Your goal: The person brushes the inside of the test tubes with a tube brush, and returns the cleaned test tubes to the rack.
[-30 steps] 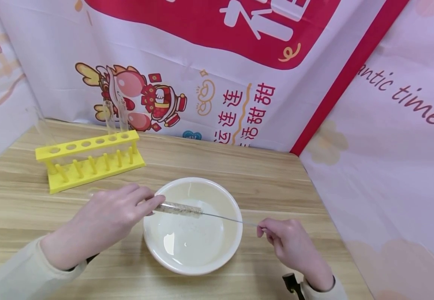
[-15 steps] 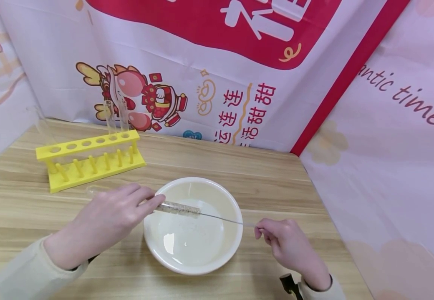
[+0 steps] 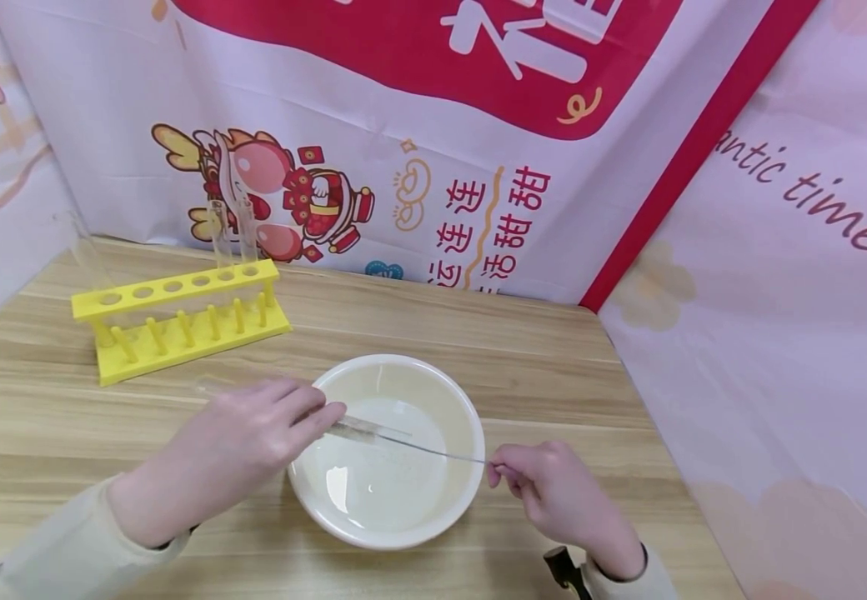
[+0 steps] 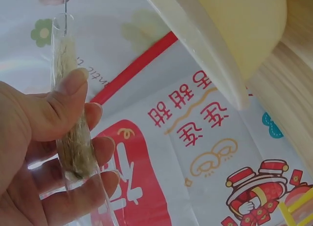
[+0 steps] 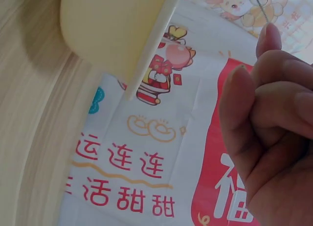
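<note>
Above the white basin (image 3: 403, 508), my left hand (image 3: 253, 429) grips a clear glass test tube (image 4: 55, 33), with its mouth toward the right in the head view. Inside the tube sits a test tube brush; its pale, wet-looking bristles (image 4: 78, 155) show between the fingers in the left wrist view. From the tube's mouth runs the brush's thin wire handle (image 3: 433, 452). My right hand (image 3: 557, 496) pinches the wire's far end, just past the basin's right rim. The tube's closed end is mostly hidden behind the left hand in the head view.
A yellow test tube rack (image 3: 178, 350) stands at the back left. It holds a clear tube (image 3: 82, 250) at its left end and two tubes (image 3: 221, 237) at its right. Printed cloth walls (image 3: 433, 125) border the wooden table (image 3: 538, 367).
My right hand has moved left, toward the tube, and the brush has gone deeper into it. The left hand has shifted slightly right and down with the tube.
</note>
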Demonstrator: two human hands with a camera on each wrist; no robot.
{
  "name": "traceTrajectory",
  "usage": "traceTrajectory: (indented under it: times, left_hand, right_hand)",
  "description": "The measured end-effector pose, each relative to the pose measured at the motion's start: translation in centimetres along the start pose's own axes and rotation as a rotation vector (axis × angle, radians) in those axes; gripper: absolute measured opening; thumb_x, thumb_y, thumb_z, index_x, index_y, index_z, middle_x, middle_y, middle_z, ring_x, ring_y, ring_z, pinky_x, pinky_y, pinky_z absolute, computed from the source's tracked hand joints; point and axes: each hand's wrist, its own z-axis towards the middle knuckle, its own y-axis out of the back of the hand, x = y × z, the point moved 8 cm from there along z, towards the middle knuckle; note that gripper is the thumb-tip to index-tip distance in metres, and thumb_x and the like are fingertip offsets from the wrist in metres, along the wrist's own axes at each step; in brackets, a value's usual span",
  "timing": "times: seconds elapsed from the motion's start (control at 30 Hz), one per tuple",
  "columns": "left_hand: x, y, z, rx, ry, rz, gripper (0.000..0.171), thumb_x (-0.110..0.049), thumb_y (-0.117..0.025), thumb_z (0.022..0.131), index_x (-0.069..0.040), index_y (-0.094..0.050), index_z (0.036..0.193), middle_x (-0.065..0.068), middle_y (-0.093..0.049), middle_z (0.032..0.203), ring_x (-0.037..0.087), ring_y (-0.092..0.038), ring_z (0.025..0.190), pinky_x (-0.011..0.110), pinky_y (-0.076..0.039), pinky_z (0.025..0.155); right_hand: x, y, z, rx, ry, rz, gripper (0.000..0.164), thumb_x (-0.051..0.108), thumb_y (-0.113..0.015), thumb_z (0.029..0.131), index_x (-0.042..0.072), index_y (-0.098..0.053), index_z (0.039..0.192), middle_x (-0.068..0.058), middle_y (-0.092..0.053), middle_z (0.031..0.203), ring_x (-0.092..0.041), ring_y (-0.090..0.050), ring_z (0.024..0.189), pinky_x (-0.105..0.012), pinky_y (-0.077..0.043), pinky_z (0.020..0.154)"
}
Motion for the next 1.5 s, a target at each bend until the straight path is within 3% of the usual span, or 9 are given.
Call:
traceTrajectory:
  times: [0.1, 0.2, 0.43, 0.63, 0.9, 1.03, 1.2, 1.37, 1.5]
  left_hand:
    - [-0.1, 0.0, 0.1, -0.018, 0.003, 0.008, 0.038, -0.006, -0.036, 0.099, -0.003, -0.073, 0.108, 0.011, -0.067, 0.094, 0.027, -0.066, 0.081, 0.041, -0.060, 0.065]
    - [-0.1, -0.1, 0.2, -0.018, 0.007, 0.012, 0.040, -0.007, -0.034, 0.099, -0.003, -0.073, 0.108, 0.011, -0.067, 0.094, 0.027, -0.066, 0.081, 0.042, -0.060, 0.064]
    - [-0.4, 0.0, 0.5, -0.042, -0.006, 0.035, 0.060, -0.011, -0.013, 0.110, -0.003, -0.073, 0.105, 0.010, -0.065, 0.092, 0.026, -0.064, 0.078, 0.041, -0.059, 0.061]
    - [-0.6, 0.0, 0.7, -0.057, -0.015, 0.048, 0.045, -0.005, -0.026, 0.103, -0.003, -0.072, 0.104, 0.009, -0.064, 0.090, 0.025, -0.062, 0.076, 0.039, -0.058, 0.057]
    - [-0.9, -0.6, 0.7, 0.003, -0.027, 0.024, 0.033, 0.000, -0.040, 0.098, -0.002, -0.072, 0.108, 0.011, -0.064, 0.091, 0.025, -0.060, 0.073, 0.036, -0.057, 0.055]
    - [-1.0, -0.5, 0.9, 0.001, -0.021, 0.042, 0.025, 0.006, -0.063, 0.085, -0.002, -0.072, 0.107, 0.011, -0.065, 0.090, 0.024, -0.060, 0.072, 0.035, -0.057, 0.052]
    - [-0.9, -0.5, 1.0, 0.012, -0.002, 0.047, 0.042, 0.007, -0.083, 0.067, -0.003, -0.072, 0.107, 0.011, -0.065, 0.090, 0.024, -0.062, 0.073, 0.035, -0.057, 0.054]
    - [-0.4, -0.6, 0.9, 0.031, 0.039, 0.041, 0.044, 0.004, -0.087, 0.066, -0.005, -0.074, 0.107, 0.009, -0.067, 0.091, 0.022, -0.065, 0.075, 0.032, -0.056, 0.049]
    - [0.2, -0.8, 0.7, 0.058, 0.080, 0.027, 0.044, -0.002, -0.089, 0.067, -0.007, -0.074, 0.108, 0.008, -0.069, 0.092, 0.022, -0.067, 0.078, 0.032, -0.055, 0.047]
  right_hand:
    - [0.4, -0.1, 0.5, -0.005, 0.008, -0.002, 0.049, -0.026, -0.043, 0.065, 0.014, -0.064, 0.084, 0.010, -0.052, 0.064, 0.008, -0.040, 0.054, -0.005, -0.036, 0.046]
    - [0.6, -0.3, 0.9, 0.002, -0.002, 0.004, 0.047, -0.026, -0.045, 0.067, 0.014, -0.064, 0.084, 0.010, -0.050, 0.062, 0.008, -0.040, 0.055, -0.006, -0.036, 0.047]
    - [1.2, -0.9, 1.9, 0.038, -0.008, 0.009, 0.040, -0.023, -0.051, 0.076, 0.015, -0.063, 0.085, 0.011, -0.046, 0.061, 0.008, -0.038, 0.055, -0.006, -0.035, 0.048]
    - [1.8, -1.5, 2.9, 0.043, 0.023, -0.027, 0.042, -0.021, -0.049, 0.072, 0.016, -0.063, 0.085, 0.013, -0.045, 0.060, 0.007, -0.037, 0.054, -0.006, -0.034, 0.050]
    - [2.5, -2.2, 4.1, 0.049, 0.035, -0.038, 0.040, -0.020, -0.048, 0.072, 0.016, -0.061, 0.083, 0.013, -0.043, 0.060, 0.006, -0.036, 0.054, -0.007, -0.032, 0.050]
    - [2.7, -2.5, 4.5, 0.049, 0.038, -0.044, 0.041, -0.019, -0.047, 0.069, 0.016, -0.061, 0.082, 0.014, -0.043, 0.060, 0.006, -0.035, 0.054, -0.006, -0.031, 0.050]
    - [2.6, -2.6, 4.6, 0.040, 0.030, -0.064, 0.039, -0.019, -0.050, 0.070, 0.016, -0.062, 0.083, 0.013, -0.045, 0.059, 0.004, -0.035, 0.053, -0.008, -0.031, 0.049]
    - [2.9, -2.6, 4.5, -0.030, 0.079, -0.239, 0.032, -0.014, -0.053, 0.075, 0.011, -0.065, 0.091, 0.008, -0.064, 0.071, -0.001, -0.051, 0.053, -0.015, -0.044, 0.049]
    - [3.8, -2.6, 4.5, -0.117, 0.178, -0.465, 0.024, 0.000, -0.045, 0.097, 0.007, -0.068, 0.099, 0.004, -0.067, 0.078, -0.008, -0.054, 0.051, -0.021, -0.047, 0.046]
